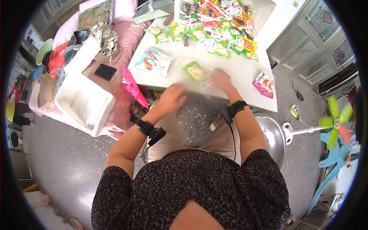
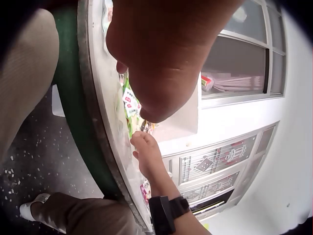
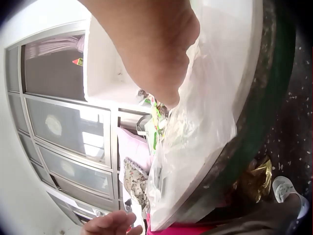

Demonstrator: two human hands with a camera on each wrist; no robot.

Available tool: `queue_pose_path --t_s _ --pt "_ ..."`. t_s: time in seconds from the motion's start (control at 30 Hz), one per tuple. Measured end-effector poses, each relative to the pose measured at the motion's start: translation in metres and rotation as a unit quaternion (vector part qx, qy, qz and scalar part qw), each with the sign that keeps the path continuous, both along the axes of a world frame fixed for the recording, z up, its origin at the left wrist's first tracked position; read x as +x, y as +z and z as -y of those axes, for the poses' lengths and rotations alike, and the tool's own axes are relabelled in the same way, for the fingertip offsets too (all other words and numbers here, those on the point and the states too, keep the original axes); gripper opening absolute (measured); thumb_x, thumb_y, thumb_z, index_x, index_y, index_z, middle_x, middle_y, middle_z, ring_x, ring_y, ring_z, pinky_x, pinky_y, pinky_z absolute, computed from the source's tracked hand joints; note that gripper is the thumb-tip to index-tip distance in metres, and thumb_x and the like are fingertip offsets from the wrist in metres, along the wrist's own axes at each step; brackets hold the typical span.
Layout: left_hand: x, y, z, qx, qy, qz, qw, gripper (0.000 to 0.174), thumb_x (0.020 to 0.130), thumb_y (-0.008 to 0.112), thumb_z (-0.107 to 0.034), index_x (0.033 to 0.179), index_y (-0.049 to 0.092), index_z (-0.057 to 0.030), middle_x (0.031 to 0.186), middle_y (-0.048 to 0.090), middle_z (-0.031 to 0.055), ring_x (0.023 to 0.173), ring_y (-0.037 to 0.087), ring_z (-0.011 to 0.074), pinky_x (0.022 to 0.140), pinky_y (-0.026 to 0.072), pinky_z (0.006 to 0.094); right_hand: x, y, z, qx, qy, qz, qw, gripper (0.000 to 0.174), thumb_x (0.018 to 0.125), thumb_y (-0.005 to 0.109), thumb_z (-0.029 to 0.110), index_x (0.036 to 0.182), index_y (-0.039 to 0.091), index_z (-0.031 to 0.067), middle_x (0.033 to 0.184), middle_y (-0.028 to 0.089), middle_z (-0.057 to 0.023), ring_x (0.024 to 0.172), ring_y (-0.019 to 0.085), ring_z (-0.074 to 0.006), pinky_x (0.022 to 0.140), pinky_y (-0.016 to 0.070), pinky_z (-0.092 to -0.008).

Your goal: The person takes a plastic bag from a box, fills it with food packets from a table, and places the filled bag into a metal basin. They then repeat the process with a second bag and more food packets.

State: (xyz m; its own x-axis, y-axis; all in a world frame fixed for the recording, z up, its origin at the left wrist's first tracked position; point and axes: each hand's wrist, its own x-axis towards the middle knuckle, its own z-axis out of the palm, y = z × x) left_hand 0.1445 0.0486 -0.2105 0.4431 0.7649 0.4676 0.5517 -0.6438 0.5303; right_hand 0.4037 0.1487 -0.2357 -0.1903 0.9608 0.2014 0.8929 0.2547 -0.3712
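Observation:
A transparent plastic bag (image 3: 195,132) hangs from my right hand (image 1: 221,79), which grips it near the front edge of the white table (image 1: 176,73). In the head view the bag is blurred and hard to make out against the tabletop. Just left of that hand lies a green-edged clear packet (image 1: 195,71) with pale food inside. My left hand (image 1: 172,97) hovers at the table's front edge, fingers loosely spread and holding nothing. A white and blue packet with red pictures (image 1: 153,62) lies beyond it.
Many small snack packets (image 1: 218,28) spill from a white foam box (image 1: 264,23) at the back. A pink packet (image 1: 263,85) lies at the right. Left of the table, a pink-covered seat holds another foam box (image 1: 85,102) and a phone (image 1: 105,72). A fan (image 1: 336,122) stands right.

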Motion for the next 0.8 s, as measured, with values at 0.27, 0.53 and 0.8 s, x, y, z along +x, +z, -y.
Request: queue_pose_path --t_s 0.27,0.53,0.8 --pt "0.061 -0.017 -0.024 0.027 0.007 -0.167 0.986 0.059 0.062 0.063 -0.032 0.114 0.041 -0.0140 0.119 0.036 0.0142 0.112 0.031 0.0308 0.094 0.0200 0.0448 0.094 0.007 -0.035 0.057 -0.038 -0.082 0.994 0.034 0.071 0.053 0.021 0.098 0.049 0.0002 0.097 0.053 -0.0186 0.091 0.051 -0.0303 0.078 0.0400 -0.0352" --pt "0.067 -0.032 -0.029 0.035 0.036 -0.167 0.985 0.059 0.059 0.064 -0.035 0.111 0.045 -0.0144 0.116 0.037 0.0121 0.111 0.031 0.0287 0.094 0.0197 0.0432 0.085 0.010 -0.121 0.077 -0.081 -0.106 0.988 0.052 0.066 0.059 0.027 0.108 0.043 0.0003 0.107 0.047 -0.0191 0.101 0.044 -0.0314 0.084 0.0366 -0.0358" --pt "0.070 -0.029 -0.029 0.030 0.046 -0.182 0.982 0.056 0.059 0.063 -0.034 0.109 0.046 -0.0135 0.117 0.037 0.0118 0.113 0.030 0.0283 0.094 0.0189 0.0432 0.038 0.019 -0.130 -0.034 -0.076 0.080 0.993 0.060 0.062 0.062 0.038 0.111 0.041 0.0094 0.110 0.046 -0.0130 0.106 0.041 -0.0271 0.082 0.0375 -0.0395"
